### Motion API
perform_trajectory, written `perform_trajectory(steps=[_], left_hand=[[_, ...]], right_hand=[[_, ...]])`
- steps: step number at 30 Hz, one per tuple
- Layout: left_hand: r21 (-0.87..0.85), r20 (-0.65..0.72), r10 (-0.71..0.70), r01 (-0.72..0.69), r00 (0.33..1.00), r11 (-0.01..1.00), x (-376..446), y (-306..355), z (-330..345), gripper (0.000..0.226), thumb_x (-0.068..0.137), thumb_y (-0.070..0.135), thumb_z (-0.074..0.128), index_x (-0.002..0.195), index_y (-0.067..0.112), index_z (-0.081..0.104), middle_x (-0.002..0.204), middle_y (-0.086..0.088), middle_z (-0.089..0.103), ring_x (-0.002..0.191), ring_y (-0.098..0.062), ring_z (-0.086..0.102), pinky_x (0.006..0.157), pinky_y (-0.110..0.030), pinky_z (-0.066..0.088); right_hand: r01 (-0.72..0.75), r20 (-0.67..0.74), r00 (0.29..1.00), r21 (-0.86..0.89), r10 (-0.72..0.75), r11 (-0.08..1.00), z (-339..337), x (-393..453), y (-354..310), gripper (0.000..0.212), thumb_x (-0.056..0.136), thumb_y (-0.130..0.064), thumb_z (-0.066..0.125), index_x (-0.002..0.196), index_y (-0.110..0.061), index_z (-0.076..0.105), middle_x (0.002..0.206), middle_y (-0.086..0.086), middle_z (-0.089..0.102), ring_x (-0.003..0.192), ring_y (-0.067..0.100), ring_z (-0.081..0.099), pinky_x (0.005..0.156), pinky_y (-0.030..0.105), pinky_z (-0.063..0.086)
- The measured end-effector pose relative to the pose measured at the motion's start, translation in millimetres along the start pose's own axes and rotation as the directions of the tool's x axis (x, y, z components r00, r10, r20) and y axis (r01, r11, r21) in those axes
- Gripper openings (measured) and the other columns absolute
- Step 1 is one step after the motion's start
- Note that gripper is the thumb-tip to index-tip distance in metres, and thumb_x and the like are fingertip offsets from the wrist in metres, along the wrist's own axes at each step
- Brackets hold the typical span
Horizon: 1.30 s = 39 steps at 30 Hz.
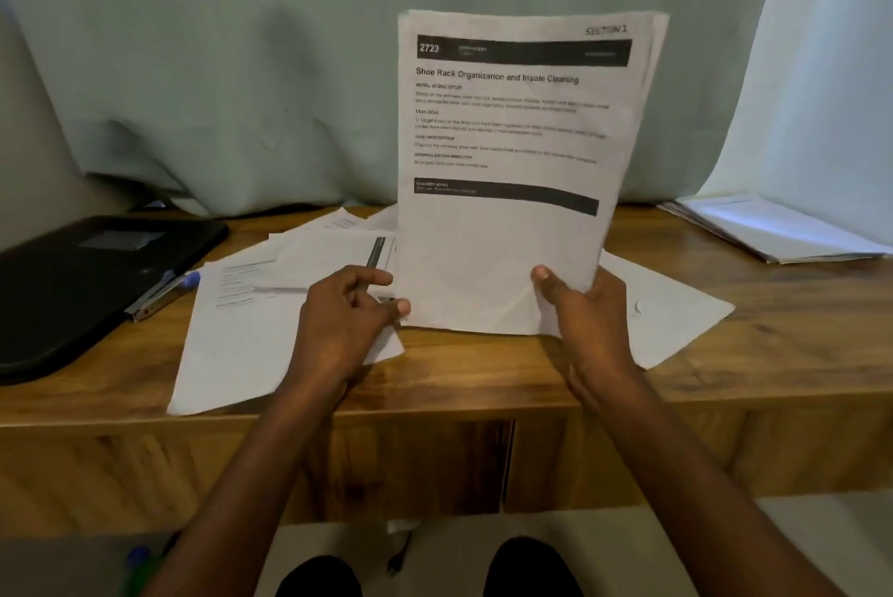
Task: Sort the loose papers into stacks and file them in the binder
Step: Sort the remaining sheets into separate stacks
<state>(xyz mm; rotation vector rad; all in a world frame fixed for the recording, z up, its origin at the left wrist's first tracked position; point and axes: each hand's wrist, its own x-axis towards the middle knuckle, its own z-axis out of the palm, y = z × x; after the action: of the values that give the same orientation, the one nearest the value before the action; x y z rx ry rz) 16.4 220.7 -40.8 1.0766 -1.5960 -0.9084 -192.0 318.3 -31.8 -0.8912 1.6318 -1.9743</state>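
Observation:
A bundle of printed sheets (pixel 507 229) stands upright over the middle of the wooden desk, its front page marked "Section 1" and headed "Shoe Rack Organization and Insole Cleaning". My right hand (pixel 584 311) grips its lower right corner, thumb on the front. My left hand (pixel 350 311) pinches the lower left edge with thumb and fingers. Loose papers (pixel 241 330) lie spread flat on the desk beneath and behind the bundle. A closed black binder (pixel 87 277) lies at the left.
A separate stack of papers (pixel 773 229) lies at the desk's back right. A blue pen and a metal clip (pixel 164 292) rest at the binder's right edge. A pale green cloth (pixel 241 65) hangs behind the wooden desk (pixel 773 355).

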Motion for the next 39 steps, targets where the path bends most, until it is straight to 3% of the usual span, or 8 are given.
perform_trajectory(steps=[5,7,10,13,22,27,31,39], left_hand=[[-0.125,0.029,-0.004,0.008,1.000,0.992,10.9,15.5,-5.8,0.079,0.070,0.062,0.082,0.140,0.038,0.053,0.148,0.013,0.049,0.130,-0.012,0.049,0.102,-0.035,0.044],[-0.195,0.129,0.040,-0.014,0.991,0.981,14.3,19.9,-5.6,0.078,0.072,0.064,0.082,0.140,0.038,0.054,0.147,0.014,0.055,0.134,-0.013,0.052,0.110,-0.043,0.044],[-0.359,0.328,0.063,0.063,0.943,0.931,24.2,25.0,0.2,0.049,0.086,0.025,0.079,0.133,0.019,0.064,0.129,0.002,0.071,0.119,-0.020,0.067,0.107,-0.050,0.050],[-0.402,0.311,0.055,0.079,0.949,0.912,24.5,28.0,8.4,0.042,0.087,0.012,0.075,0.129,0.013,0.067,0.122,-0.001,0.074,0.111,-0.021,0.071,0.103,-0.048,0.054],[-0.112,-0.028,0.268,-0.270,0.963,0.956,6.7,52.9,15.8,0.040,0.093,0.028,0.072,0.124,0.036,0.048,0.114,0.021,0.056,0.094,0.003,0.057,0.080,-0.014,0.048],[-0.159,-0.032,0.141,-0.144,0.989,0.977,-13.3,27.7,29.4,0.040,0.092,0.038,0.073,0.124,0.041,0.048,0.111,0.025,0.060,0.099,0.000,0.061,0.090,-0.029,0.056],[-0.163,-0.114,0.181,-0.198,0.977,0.966,-9.4,42.0,20.7,0.044,0.091,0.036,0.075,0.129,0.032,0.056,0.112,0.020,0.064,0.098,0.003,0.063,0.079,-0.014,0.054],[0.269,0.078,0.146,-0.162,0.986,0.949,-8.7,25.9,23.1,0.058,0.090,0.049,0.070,0.135,0.013,0.062,0.131,-0.005,0.068,0.113,-0.027,0.067,0.090,-0.033,0.053]], right_hand=[[-0.044,-0.001,0.999,0.081,0.044,0.996,-4.0,8.6,-2.6,0.040,0.093,-0.022,0.073,0.130,-0.022,0.057,0.119,-0.006,0.066,0.100,0.010,0.063,0.095,0.034,0.053],[-0.044,0.045,0.998,0.022,0.043,0.999,-3.2,7.8,-0.9,0.038,0.094,-0.024,0.072,0.125,-0.027,0.050,0.118,-0.007,0.061,0.093,0.006,0.057,0.090,0.030,0.048],[-0.026,0.103,0.994,-0.057,0.032,0.998,0.1,3.7,-0.7,0.037,0.096,-0.030,0.069,0.126,-0.028,0.049,0.115,-0.007,0.059,0.092,0.010,0.057,0.092,0.034,0.047],[0.001,0.101,0.995,-0.073,0.007,0.997,2.1,1.6,-3.3,0.037,0.096,-0.034,0.068,0.129,-0.027,0.052,0.116,-0.007,0.062,0.097,0.011,0.061,0.091,0.031,0.051],[0.188,0.082,0.981,-0.244,-0.173,0.951,13.8,-11.4,-28.2,0.042,0.101,-0.031,0.062,0.140,-0.018,0.054,0.123,-0.009,0.060,0.110,0.011,0.057,0.094,0.031,0.048],[0.094,0.110,0.993,-0.409,-0.053,0.908,16.5,-30.2,-18.8,0.045,0.100,-0.032,0.063,0.141,-0.015,0.053,0.134,0.003,0.062,0.122,0.027,0.060,0.100,0.037,0.050],[0.167,0.094,0.985,-0.387,-0.141,0.907,15.0,-27.0,-33.8,0.045,0.101,-0.030,0.061,0.143,-0.018,0.053,0.139,0.002,0.061,0.123,0.026,0.059,0.104,0.044,0.050],[0.055,0.159,0.987,-0.539,0.037,0.840,-1.2,-23.2,-10.3,0.048,0.100,-0.035,0.062,0.143,-0.016,0.052,0.139,0.006,0.061,0.123,0.030,0.060,0.107,0.046,0.048]])
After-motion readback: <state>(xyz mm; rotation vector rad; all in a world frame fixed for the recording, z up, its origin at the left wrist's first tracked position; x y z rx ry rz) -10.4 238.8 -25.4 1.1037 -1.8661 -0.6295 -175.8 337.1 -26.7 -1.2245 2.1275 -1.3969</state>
